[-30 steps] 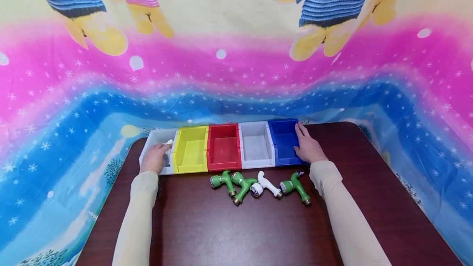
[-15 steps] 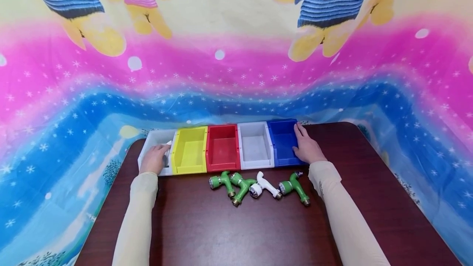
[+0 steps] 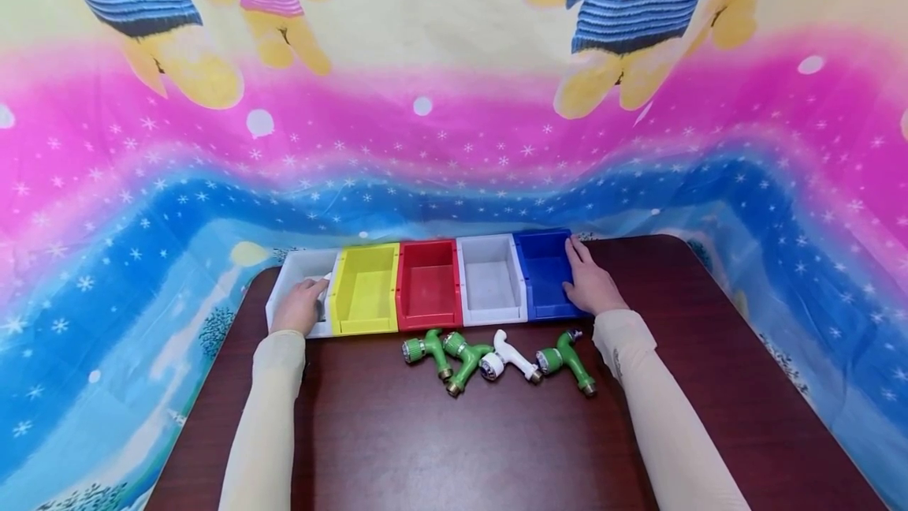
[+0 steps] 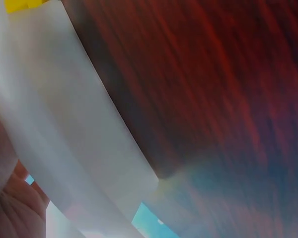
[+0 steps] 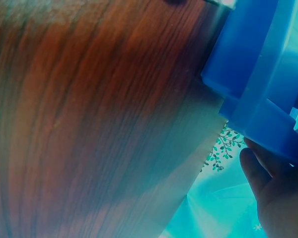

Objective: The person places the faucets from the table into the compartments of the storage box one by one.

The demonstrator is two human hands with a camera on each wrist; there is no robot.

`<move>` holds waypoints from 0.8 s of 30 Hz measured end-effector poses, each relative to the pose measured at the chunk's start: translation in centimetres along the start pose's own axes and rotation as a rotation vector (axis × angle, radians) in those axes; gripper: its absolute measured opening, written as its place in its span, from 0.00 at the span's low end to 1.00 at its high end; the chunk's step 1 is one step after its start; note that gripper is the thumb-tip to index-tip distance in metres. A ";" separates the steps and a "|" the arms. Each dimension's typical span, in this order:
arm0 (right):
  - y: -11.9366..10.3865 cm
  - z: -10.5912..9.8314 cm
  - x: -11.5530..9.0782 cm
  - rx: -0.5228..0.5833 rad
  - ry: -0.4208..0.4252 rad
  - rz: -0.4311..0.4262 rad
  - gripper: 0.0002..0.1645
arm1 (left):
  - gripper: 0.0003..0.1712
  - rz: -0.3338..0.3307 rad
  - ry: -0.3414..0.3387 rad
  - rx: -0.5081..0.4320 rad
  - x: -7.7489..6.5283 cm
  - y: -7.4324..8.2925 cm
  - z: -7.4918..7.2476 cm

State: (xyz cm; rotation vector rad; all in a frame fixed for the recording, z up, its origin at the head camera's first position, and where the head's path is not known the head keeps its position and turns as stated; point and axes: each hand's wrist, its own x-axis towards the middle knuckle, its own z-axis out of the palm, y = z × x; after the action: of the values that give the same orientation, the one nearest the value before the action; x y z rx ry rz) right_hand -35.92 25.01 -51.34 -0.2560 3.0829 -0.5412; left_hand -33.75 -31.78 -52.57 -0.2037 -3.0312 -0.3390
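Hands (image 3: 298, 307) barely moved; white object (image 3: 327, 277) in leftmost bin (image 3: 310, 260) mostly hidden.

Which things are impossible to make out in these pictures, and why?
Head view: the white piece in the left-end bin, mostly covered by the left hand.
Left wrist view: the left hand, partly behind the bin wall and cut by the left edge.
Right wrist view: the right hand, cut by the right edge.
Head view: the mark on the right sleeve, too small to read.
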 end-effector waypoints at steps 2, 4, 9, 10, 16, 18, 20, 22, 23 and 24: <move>0.1 0.0 0.0 0.001 0.004 -0.004 0.55 | 0.30 -0.008 -0.006 0.001 0.0 0.0 0.0; 0.1 0.1 0.0 0.001 0.009 -0.006 0.55 | 0.30 -0.016 -0.009 0.003 0.0 0.0 0.0; 0.1 0.1 0.0 0.010 0.004 -0.001 0.55 | 0.28 -0.015 -0.009 0.018 0.1 0.1 0.1; 0.1 0.1 0.0 0.011 0.001 0.001 0.55 | 0.28 -0.015 -0.009 0.024 0.0 0.1 0.1; 0.0 0.1 0.1 0.015 0.005 0.006 0.55 | 0.27 -0.004 0.000 0.063 -0.1 0.1 0.0; 0.0 0.1 0.0 0.016 0.008 0.010 0.55 | 0.26 -0.001 0.003 0.079 -0.1 0.2 -0.1; 0.0 0.1 -0.1 0.015 0.010 0.011 0.55 | 0.26 -0.002 0.002 0.093 -0.2 0.1 -0.1; 0.0 0.1 -0.1 0.017 0.011 0.013 0.55 | 0.26 -0.004 0.000 0.108 -0.1 0.0 -0.1; 0.0 0.1 -0.1 0.018 0.012 0.013 0.55 | 0.26 -0.005 -0.001 0.113 -0.1 0.0 0.0; 0.0 0.1 -0.1 0.018 0.013 0.016 0.55 | 0.26 -0.007 -0.002 0.115 -0.1 -0.1 0.1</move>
State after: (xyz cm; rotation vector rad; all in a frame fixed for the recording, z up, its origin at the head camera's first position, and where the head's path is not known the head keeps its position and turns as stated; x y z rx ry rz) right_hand -35.82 24.97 -51.43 -0.2292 3.0878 -0.5727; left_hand -33.70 -31.85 -52.69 -0.1847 -3.0422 -0.1648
